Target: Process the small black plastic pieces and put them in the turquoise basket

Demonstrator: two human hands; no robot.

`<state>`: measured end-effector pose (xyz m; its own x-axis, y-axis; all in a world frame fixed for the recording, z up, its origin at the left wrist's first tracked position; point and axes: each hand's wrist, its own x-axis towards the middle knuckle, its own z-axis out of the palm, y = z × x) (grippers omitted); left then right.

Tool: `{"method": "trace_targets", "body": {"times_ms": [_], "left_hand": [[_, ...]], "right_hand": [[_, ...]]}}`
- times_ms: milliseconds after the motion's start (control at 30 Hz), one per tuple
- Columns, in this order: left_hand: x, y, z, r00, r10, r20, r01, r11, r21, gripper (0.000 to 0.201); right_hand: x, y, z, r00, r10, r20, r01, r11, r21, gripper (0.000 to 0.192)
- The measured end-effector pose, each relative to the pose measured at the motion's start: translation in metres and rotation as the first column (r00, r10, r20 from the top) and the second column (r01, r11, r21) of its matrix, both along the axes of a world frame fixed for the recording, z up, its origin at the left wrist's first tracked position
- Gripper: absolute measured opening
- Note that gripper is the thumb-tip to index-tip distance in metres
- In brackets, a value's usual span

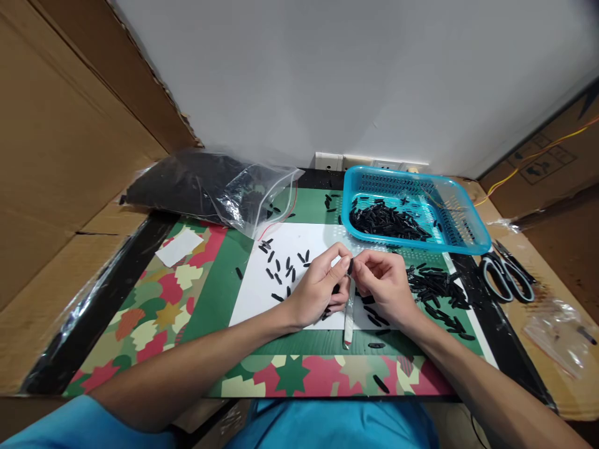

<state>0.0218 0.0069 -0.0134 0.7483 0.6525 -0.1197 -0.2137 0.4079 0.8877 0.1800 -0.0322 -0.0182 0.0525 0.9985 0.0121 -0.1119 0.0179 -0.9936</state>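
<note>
left hand [321, 287] grip pinching black piece [349, 266] | right hand [384, 284] grip pinched at same piece, tweezers [349, 318] below | basket [461, 234] near on counter [299, 368]

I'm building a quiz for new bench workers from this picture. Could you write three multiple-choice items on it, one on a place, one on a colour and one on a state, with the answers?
1. Where do the scissors lie?
A. right of the mat
B. inside the basket
C. on the white sheet

2. What colour is the basket that holds black pieces?
A. red
B. blue
C. white

3. What is the left hand doing?
A. lying flat and open
B. reaching into the plastic bag
C. pinching a small black piece at its fingertips

Answers:
1 A, they rest on the cardboard beside the mat's right edge.
2 B, its mesh walls are bright blue.
3 C, the fingers close on the piece, with the right hand meeting it over the white sheet.
</note>
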Motion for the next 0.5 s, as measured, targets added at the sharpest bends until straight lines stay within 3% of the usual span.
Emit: {"method": "trace_targets", "body": {"times_ms": [200, 367, 500], "left_hand": [[-0.001, 0.003, -0.005, 0.998, -0.05, 0.033, 0.05, 0.999, -0.017, 0.03], [-0.001, 0.004, -0.003, 0.999, -0.034, 0.033, 0.035, 0.999, -0.011, 0.031], [0.0, 0.003, 0.0, 1.0, -0.015, 0.017, 0.015, 1.0, -0.014, 0.033]], "right_hand": [[0.002, 0.002, 0.004, 0.999, 0.029, -0.014, -0.03, 0.999, -0.045, 0.054], [0.006, 0.002, 0.006, 0.993, 0.095, -0.069, -0.098, 0.995, -0.036, 0.048], [0.01, 0.001, 0.007, 0.992, 0.124, -0.022, -0.125, 0.992, -0.028, 0.046]]}}
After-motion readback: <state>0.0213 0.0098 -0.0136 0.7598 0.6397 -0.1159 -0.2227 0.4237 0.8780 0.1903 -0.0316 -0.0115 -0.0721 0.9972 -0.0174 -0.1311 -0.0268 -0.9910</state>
